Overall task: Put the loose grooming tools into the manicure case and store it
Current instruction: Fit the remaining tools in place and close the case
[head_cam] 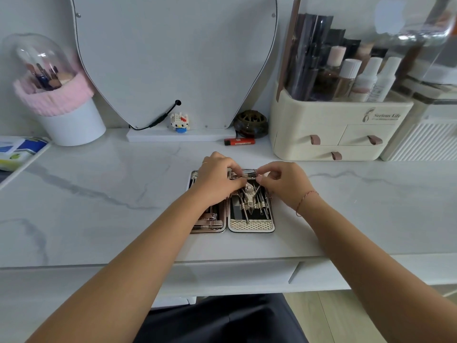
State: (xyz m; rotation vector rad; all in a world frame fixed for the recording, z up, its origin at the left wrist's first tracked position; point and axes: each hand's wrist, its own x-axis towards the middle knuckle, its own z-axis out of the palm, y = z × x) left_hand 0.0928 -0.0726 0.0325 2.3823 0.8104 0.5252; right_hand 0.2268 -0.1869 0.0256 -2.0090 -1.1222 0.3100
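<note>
Left hand (pixel 217 180) and right hand (pixel 284 184) were over the open manicure case (pixel 252 226).
Each pinched one slim metal tool (pixel 244 172) at the case's far end.

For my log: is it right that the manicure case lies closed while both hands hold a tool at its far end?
The head view shows the manicure case open, not closed; left hand and right hand do hold a tool there.
</note>
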